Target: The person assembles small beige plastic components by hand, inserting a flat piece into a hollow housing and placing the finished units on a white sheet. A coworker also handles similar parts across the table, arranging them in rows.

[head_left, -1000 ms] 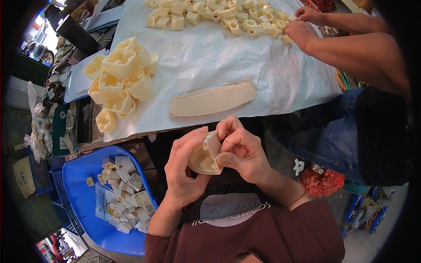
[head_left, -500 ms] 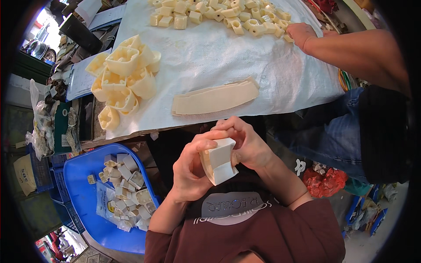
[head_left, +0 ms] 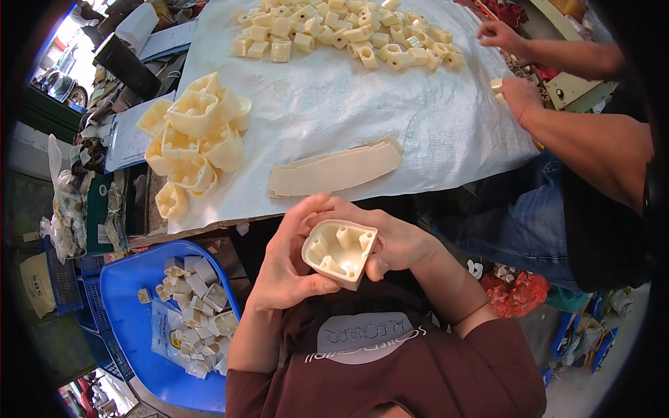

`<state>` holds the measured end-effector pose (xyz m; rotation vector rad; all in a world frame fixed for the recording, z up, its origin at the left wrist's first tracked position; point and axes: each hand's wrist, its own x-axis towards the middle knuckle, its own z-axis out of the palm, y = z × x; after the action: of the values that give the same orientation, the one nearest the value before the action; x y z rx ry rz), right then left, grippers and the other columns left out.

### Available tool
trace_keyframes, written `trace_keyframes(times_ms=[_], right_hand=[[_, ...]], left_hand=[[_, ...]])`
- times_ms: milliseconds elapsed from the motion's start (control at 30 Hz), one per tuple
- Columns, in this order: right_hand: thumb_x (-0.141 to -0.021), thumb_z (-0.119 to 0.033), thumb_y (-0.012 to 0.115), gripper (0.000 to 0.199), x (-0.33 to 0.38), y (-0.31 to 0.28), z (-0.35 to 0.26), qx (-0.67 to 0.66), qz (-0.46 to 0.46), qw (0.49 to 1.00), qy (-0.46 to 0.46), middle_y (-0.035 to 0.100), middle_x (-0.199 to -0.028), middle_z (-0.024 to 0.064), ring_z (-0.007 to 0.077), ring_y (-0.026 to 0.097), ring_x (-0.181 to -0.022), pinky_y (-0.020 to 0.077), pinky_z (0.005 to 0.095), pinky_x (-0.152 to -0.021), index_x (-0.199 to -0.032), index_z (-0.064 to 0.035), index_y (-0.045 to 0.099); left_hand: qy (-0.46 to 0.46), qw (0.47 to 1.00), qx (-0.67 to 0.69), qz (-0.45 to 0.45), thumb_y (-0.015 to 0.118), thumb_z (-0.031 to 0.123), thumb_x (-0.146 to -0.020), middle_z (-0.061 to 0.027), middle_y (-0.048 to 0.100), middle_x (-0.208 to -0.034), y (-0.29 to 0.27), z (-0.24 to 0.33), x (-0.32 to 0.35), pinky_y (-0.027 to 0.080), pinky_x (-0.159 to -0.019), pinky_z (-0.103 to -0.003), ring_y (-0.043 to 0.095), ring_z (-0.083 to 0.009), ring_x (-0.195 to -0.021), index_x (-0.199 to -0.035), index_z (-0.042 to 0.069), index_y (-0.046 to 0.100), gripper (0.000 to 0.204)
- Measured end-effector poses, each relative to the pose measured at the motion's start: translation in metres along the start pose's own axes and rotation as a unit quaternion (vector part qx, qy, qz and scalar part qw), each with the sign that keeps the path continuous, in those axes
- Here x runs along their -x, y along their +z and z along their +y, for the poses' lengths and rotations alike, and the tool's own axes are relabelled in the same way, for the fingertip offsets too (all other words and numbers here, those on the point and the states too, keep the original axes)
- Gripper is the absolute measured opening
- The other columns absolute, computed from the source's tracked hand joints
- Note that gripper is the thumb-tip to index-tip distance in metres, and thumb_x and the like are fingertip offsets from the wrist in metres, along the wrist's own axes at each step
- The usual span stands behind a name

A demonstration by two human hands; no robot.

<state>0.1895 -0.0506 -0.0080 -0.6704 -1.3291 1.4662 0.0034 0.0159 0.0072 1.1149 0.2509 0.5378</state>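
I see the cream plastic housing held at chest height, below the table edge, open cavity facing up at the camera, ribs and posts visible. Its long axis runs roughly left-right, tilted slightly down to the left. Left hand cups its left side, thumb clenched under the lower edge; right hand grips the right side, fingers wrapped behind. I judge this an inspection step; next move likely needs a turn or setting down near the piled housings. Flat strips lie just beyond.
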Motion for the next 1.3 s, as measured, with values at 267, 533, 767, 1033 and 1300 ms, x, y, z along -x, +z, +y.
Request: trace_keyframes(times_ms=[267,533,767,1033,1300], right_hand=[[-0.078,-0.037,0.072,0.084,-0.004,0.026,-0.010,0.014,0.152,0.988,0.008,0.037,-0.136,0.0130,0.0238,0.037,-0.126,0.0316,0.0361,-0.103,-0.139,0.0020,0.030],[-0.091,-0.030,0.052,0.060,-0.007,0.042,-0.007,-0.007,0.239,0.969,0.054,0.040,-0.127,0.0140,0.0223,0.036,-0.121,0.0285,0.0346,-0.103,-0.137,0.0039,0.032],[-0.092,-0.031,0.049,0.055,-0.005,0.037,0.005,0.217,0.234,0.946,-0.050,0.045,-0.122,0.0132,0.0257,0.040,-0.111,0.0322,0.0374,-0.097,-0.132,0.0043,0.038],[-0.076,-0.042,0.071,0.077,-0.001,0.028,0.004,0.248,0.203,0.945,-0.058,0.046,-0.122,0.0130,0.0291,0.039,-0.114,0.0289,0.0406,-0.100,-0.133,-0.0005,0.040],[-0.064,-0.038,0.081,0.085,0.000,0.030,0.009,0.359,0.198,0.908,-0.080,0.047,-0.123,0.0129,0.0322,0.039,-0.117,0.0289,0.0438,-0.099,-0.131,-0.0024,0.042]], left_hand=[[0.110,0.963,-0.223,0.102,0.069,0.048,-0.078,-0.0169,0.027,-0.139,0.015,-0.019,0.006,0.032,-0.104,-0.039,0.036,-0.0259,-0.127,-0.143,0.001,0.003,0.104],[0.188,0.932,-0.287,0.117,0.060,0.029,-0.083,-0.0157,0.031,-0.130,0.019,-0.032,-0.001,0.034,-0.100,-0.039,0.039,-0.0246,-0.118,-0.138,0.001,0.014,0.077],[0.105,0.968,0.104,0.202,0.046,0.007,-0.073,-0.0102,0.044,-0.118,0.037,-0.025,-0.008,0.041,-0.095,-0.032,0.048,-0.0175,-0.108,-0.131,0.004,0.030,0.059],[0.063,0.985,0.060,0.150,0.056,0.028,-0.077,-0.0137,0.046,-0.115,0.021,-0.030,-0.003,0.047,-0.086,-0.035,0.053,-0.0241,-0.102,-0.132,0.005,0.030,0.065],[0.018,0.970,0.207,0.124,0.050,0.046,-0.087,-0.0141,0.043,-0.124,0.015,-0.029,0.003,0.051,-0.081,-0.037,0.056,-0.0250,-0.098,-0.136,0.007,0.028,0.067]])
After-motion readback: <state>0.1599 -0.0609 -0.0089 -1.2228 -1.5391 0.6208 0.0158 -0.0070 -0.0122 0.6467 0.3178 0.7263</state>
